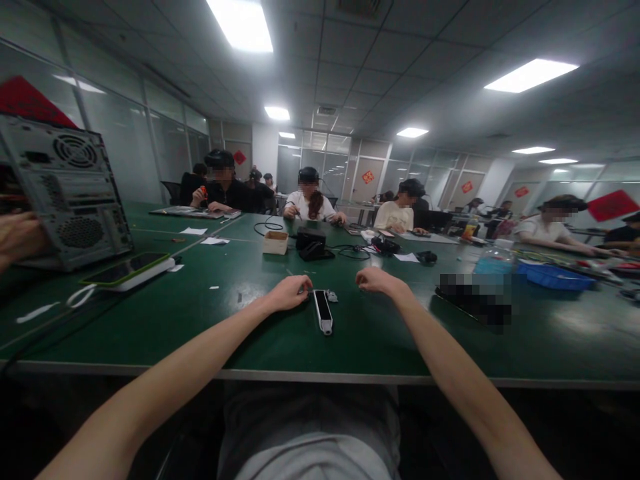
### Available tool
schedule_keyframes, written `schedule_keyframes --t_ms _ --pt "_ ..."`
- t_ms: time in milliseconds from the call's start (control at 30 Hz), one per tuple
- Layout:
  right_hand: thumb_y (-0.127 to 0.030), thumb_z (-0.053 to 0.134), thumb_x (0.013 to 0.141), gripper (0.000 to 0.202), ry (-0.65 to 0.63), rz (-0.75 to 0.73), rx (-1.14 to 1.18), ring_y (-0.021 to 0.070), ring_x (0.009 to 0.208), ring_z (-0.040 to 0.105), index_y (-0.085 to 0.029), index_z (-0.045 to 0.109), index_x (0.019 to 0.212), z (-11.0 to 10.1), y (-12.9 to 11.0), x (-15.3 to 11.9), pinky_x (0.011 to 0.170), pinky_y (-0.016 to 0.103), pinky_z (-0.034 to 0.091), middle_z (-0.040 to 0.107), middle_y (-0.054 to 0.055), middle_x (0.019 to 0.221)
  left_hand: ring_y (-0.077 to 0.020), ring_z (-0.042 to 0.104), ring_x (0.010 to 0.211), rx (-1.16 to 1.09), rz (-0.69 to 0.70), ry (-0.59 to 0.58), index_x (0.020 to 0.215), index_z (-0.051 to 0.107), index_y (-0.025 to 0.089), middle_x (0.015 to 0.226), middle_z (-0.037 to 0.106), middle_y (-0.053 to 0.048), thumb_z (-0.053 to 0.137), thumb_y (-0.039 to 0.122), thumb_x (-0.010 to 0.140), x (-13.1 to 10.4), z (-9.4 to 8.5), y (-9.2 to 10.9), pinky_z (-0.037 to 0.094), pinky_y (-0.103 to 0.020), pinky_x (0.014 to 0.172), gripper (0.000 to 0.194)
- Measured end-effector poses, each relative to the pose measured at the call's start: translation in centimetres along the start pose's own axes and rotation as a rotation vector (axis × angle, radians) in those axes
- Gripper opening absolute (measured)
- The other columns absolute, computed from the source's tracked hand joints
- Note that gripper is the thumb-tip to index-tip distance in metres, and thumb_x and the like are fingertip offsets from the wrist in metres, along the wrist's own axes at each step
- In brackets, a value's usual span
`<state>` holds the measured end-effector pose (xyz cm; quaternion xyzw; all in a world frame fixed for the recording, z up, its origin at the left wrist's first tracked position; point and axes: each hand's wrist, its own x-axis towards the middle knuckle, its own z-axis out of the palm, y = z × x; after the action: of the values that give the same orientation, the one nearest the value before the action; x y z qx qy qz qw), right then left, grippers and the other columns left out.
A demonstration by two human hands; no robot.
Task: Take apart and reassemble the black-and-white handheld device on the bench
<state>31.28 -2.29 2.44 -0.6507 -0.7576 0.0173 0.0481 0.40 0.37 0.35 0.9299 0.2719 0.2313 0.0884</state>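
A slim white device with a long black face [324, 308], much like a scanning pen, lies on the green table in front of me. Close beside its far end is a small greyish part [332, 297]. Just left of that end, my left hand [290, 293] rests with its fingers curled together; whatever may be between them is too small to make out. My right hand [380, 281] is to the right, apart from the device, its fingers closed and bent inward. Its fingertips are partly hidden, so any held thing cannot be made out.
An open computer case [75, 193] stands at left, a person's hand [20, 239] at it. Near it lies a phone-like device [127, 270]. Ahead are a small box [275, 243] and black equipment [311, 243]. A blue tray [555, 275] is at right. Several people work across the table.
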Motion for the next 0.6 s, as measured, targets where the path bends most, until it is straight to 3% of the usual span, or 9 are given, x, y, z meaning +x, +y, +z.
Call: schedule_keyframes --t_ms 333,600 --pt "-0.013 0.066 0.064 0.013 -0.025 0.01 0.026 0.0156 0.067 0.062 -0.018 0.071 0.074 0.5 0.0 0.1 0.061 0.021 0.043 0.069 0.005 0.074 -0.0149 0.059 0.072 0.01 0.024 0.014 0.097 0.058 0.016 0.086 0.064 -0.003 0.05 0.017 0.078 0.1 0.4 -0.7 0.043 -0.024 0.065 0.021" --pt "-0.028 0.059 0.072 0.017 -0.015 -0.088 0.141 0.0139 0.066 0.059 -0.016 0.069 0.081 -0.1 -4.5 -0.5 0.057 0.021 0.041 0.068 0.004 0.078 -0.0145 0.059 0.071 0.012 0.016 0.01 0.097 0.058 0.016 0.085 0.064 -0.003 0.05 0.016 0.079 0.1 0.4 -0.5 0.043 -0.023 0.064 0.02"
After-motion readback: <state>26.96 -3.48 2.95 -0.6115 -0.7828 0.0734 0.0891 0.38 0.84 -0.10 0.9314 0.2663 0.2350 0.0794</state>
